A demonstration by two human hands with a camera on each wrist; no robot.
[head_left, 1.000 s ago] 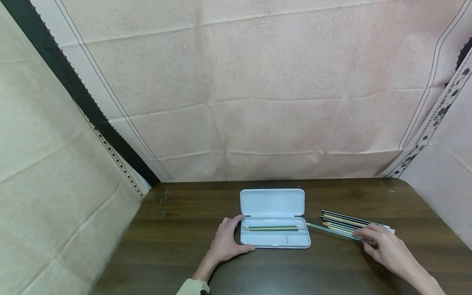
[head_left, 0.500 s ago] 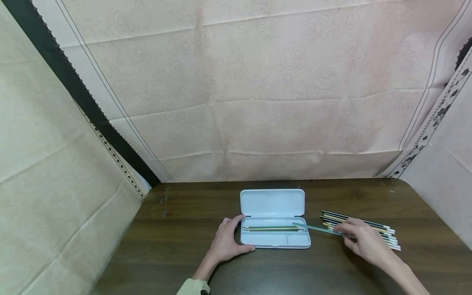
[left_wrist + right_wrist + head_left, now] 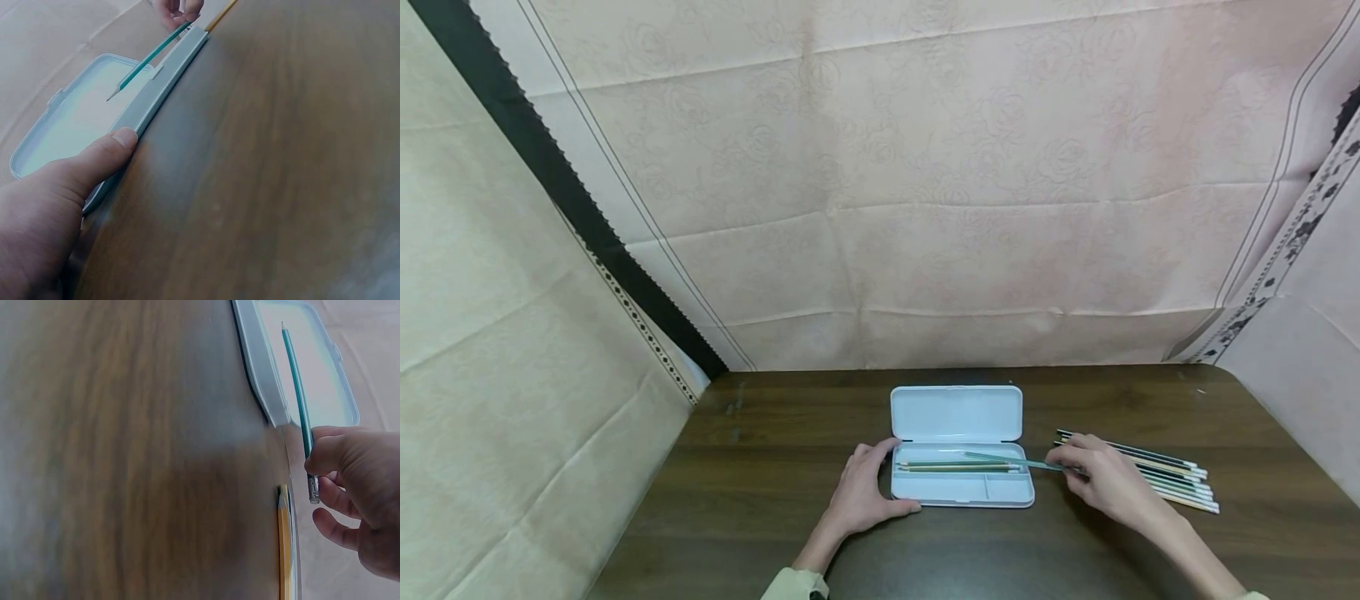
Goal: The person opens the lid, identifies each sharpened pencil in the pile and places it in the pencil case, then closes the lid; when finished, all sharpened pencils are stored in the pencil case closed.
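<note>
A light blue pencil case (image 3: 951,492) lies with its lid (image 3: 957,414) raised on the table, a few pencils (image 3: 958,468) in its long compartment. My left hand (image 3: 867,492) grips the case's left end, the thumb at its front edge, as the left wrist view (image 3: 56,200) also shows. Between thumb and fingers, my right hand (image 3: 1105,479) pinches a teal pencil (image 3: 1015,460) near its eraser end; its tip points left over the case. In the right wrist view, the hand (image 3: 362,481) holds this pencil (image 3: 296,381) above the table.
Several pencils (image 3: 1180,483) lie in a loose bundle on the brown wooden table (image 3: 760,492), right of the case and partly behind my right hand. Pale patterned cloth (image 3: 955,208) hangs behind the table and at both sides.
My right hand has moved left from the bundle with the teal pencil, whose tip has come from the case's right edge to over its inside. My left hand has stayed on the case.
</note>
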